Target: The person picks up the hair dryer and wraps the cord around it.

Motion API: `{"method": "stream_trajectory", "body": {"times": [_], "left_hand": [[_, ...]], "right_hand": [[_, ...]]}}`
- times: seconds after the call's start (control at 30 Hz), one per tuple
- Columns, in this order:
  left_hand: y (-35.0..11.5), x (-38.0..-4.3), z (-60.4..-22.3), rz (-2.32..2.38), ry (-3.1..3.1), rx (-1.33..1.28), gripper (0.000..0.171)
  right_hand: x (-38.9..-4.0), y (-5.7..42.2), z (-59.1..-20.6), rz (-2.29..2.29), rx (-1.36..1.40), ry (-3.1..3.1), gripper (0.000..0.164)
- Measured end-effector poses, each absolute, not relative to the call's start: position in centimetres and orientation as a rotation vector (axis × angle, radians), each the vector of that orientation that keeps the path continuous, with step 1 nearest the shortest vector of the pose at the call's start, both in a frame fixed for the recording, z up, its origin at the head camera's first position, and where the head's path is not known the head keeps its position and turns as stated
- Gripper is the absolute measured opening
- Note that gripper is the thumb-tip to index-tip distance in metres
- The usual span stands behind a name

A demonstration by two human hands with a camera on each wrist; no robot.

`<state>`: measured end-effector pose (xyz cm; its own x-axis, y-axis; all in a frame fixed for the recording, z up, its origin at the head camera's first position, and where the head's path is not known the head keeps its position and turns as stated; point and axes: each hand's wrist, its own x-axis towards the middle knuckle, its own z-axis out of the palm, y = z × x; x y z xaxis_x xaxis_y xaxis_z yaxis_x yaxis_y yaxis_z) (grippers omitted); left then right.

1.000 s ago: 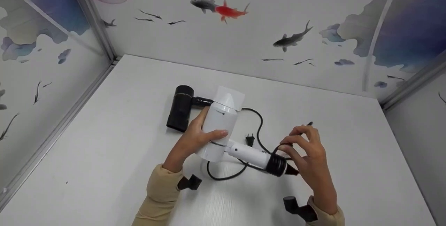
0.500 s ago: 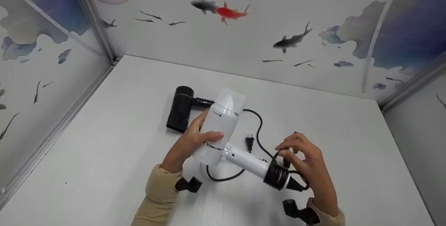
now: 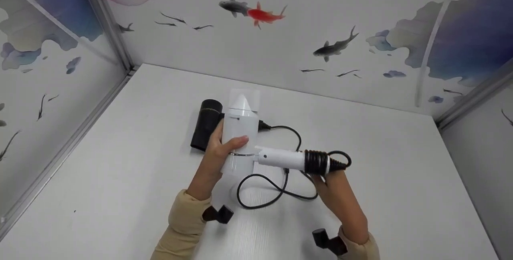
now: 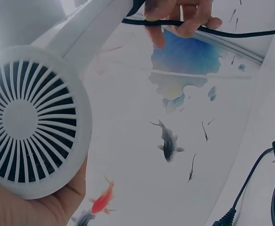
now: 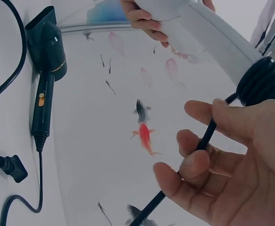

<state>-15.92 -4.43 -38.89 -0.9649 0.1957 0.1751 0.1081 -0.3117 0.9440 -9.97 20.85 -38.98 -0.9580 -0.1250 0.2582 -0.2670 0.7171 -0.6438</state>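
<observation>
At left, a black hair dryer [image 3: 206, 125] lies on the tabletop [image 3: 120, 164]; beside it, the left hand [image 3: 216, 152] grips a raised white hair dryer [image 3: 243, 127] round its barrel; rightmost, the right hand [image 5: 253, 172], fingers partly curled, holds its black cord [image 5: 207, 135].

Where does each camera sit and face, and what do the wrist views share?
Head: worn on the head, facing forward and down at the table and white hair dryer; left hand, right hand and sleeves show.
Left wrist: on the left wrist, facing the grille and the painted wall beyond; both hands show.
Right wrist: on the right wrist, facing past the cord to that wall; both hands show.
Shared by both wrists: white hair dryer, both hands, painted fish.
</observation>
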Motion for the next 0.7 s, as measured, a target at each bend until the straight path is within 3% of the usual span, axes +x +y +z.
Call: {"method": "stream_trajectory", "body": {"times": [0.17, 0.4, 0.7], "left_hand": [[-3.9, -15.9, -39.0, 2.545, 1.866, 0.284, 0.060], [-3.5, -15.9, -39.0, 2.638, 1.909, 0.203, 0.062], [-3.2, -15.9, -39.3, 2.653, 1.949, 0.153, 0.062]], "right_hand": [[-10.4, 20.4, -39.5, 0.999, 0.396, -2.786, 0.016], [-10.4, 20.6, -39.3, 1.012, 0.388, -2.828, 0.039], [-10.1, 20.6, -38.8, 1.068, 0.240, -2.876, 0.041]]}}
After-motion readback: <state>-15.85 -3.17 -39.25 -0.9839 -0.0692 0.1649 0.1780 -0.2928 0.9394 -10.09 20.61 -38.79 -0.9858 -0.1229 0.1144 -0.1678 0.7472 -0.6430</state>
